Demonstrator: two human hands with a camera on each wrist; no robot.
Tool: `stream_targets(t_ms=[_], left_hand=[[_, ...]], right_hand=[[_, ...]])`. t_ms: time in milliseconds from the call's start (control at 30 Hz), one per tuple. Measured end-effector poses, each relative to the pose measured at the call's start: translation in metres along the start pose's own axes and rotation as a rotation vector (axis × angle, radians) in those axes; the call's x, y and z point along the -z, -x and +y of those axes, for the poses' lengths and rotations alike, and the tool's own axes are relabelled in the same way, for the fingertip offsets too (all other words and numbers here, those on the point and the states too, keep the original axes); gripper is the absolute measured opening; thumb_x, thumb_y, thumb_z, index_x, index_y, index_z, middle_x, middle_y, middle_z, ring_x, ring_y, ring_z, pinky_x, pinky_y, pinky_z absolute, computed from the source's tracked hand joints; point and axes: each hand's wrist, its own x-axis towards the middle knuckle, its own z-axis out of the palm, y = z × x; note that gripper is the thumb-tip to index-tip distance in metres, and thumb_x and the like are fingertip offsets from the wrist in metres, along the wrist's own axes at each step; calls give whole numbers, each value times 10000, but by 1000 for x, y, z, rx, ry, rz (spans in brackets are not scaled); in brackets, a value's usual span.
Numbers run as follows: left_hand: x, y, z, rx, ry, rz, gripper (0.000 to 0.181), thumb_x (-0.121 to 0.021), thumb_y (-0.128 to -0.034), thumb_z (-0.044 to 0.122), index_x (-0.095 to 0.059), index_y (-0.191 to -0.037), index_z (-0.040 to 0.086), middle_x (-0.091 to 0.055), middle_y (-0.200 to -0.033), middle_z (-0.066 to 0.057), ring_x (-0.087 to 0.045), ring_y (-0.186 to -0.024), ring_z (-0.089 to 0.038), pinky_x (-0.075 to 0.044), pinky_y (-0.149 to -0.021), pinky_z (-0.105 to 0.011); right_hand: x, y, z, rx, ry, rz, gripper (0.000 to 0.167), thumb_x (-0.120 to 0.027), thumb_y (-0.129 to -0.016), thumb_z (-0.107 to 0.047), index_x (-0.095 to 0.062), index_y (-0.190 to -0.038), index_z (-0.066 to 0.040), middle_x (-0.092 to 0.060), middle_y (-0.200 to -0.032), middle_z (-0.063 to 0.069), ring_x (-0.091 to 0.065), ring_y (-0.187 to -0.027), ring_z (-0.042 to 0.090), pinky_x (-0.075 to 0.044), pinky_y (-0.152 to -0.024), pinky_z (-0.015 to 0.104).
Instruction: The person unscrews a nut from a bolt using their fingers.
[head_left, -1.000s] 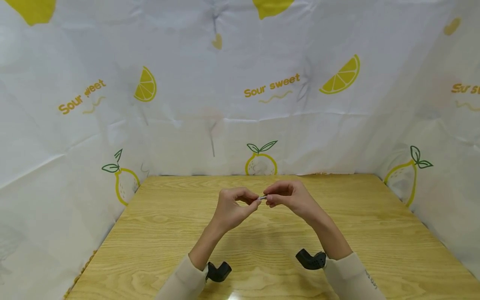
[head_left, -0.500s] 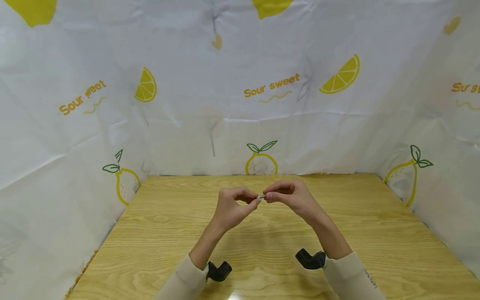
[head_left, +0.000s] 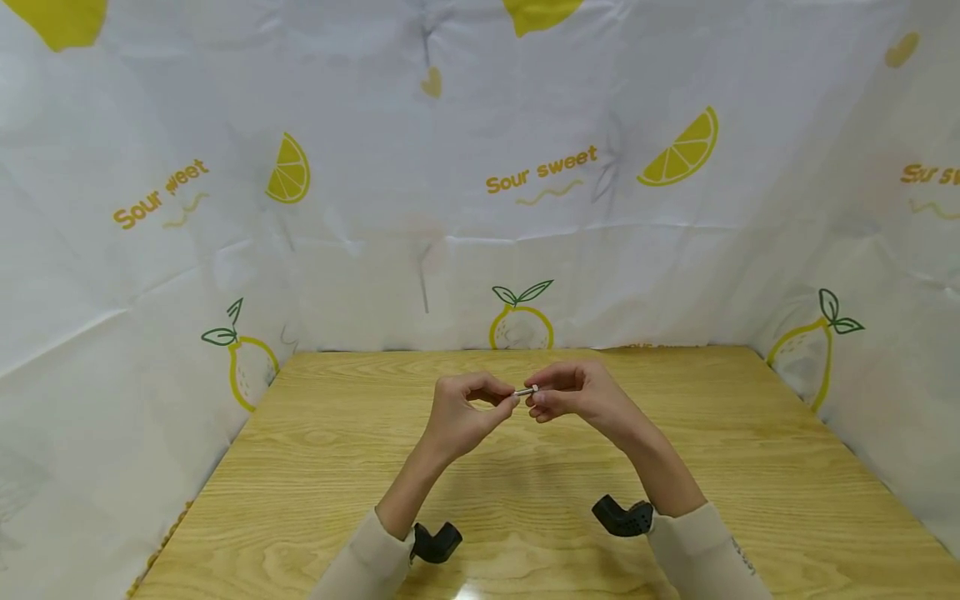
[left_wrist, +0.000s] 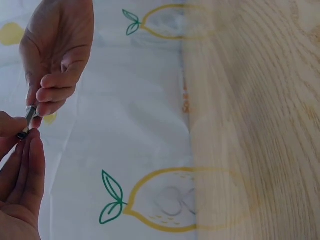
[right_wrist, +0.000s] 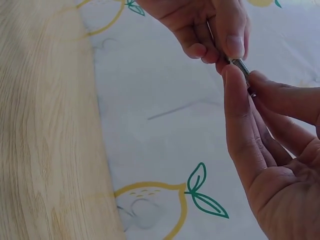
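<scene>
A small silver bolt [head_left: 527, 391] with a threaded shank is held nearly level between the two hands above the table, its head toward the right. The left hand [head_left: 463, 415] pinches the shank end between thumb and fingertips. A dark end of the bolt [left_wrist: 22, 134] peeks out by the left fingertips in the left wrist view; whether a nut sits there I cannot tell. At the head end, the right hand [head_left: 588, 398] has its thumb and index finger on either side of the bolt. Threads show on the bolt [right_wrist: 241, 65] in the right wrist view.
Below the hands spreads a wood-grain table [head_left: 480, 517]. A white cloth [head_left: 360, 275] printed with lemons hangs around its back and sides. Black wrist mounts [head_left: 437, 543] are on both forearms, near the beige sleeves [head_left: 708, 550].
The right hand's fingers have shifted on the bolt, and its head now shows between thumb and index finger. The left hand stays almost still.
</scene>
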Motion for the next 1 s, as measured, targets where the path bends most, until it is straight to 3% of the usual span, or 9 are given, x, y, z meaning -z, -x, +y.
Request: stream_targets(t_ms=[300, 533, 1000], left_hand=[[0, 0, 2, 4, -15, -5, 86, -785, -868, -27, -801, -901, 51, -792, -842, -111, -758, -731, -138, -653, -702, -271], [0, 0, 3, 22, -17, -15, 59, -788, -871, -10, -799, -895, 43, -791, -839, -105, -754, -727, -119, -652, -701, -265], [1, 0, 2, 28, -17, -18, 31, -780, -899, 45, -799, -904, 21, -791, -838, -107, -753, -731, -109, -655, -705, -273]], right_hand=[[-2, 0, -1, 5, 10, 28, 308, -675, -1003, -104, -660, -1220, 114, -770, -989, 43, -765, -883, 166, -658, -836, 357], [-3, 1, 0, 12, 18, 71, 329, -688, -982, -58, -635, -1209, 173, -762, -1012, 77, -763, -899, 167, -652, -853, 359], [-7, 2, -4, 39, 4, 122, 283, -731, -966, -122, -707, -1149, 93, -756, -995, -35, -758, -933, 199, -629, -922, 344]])
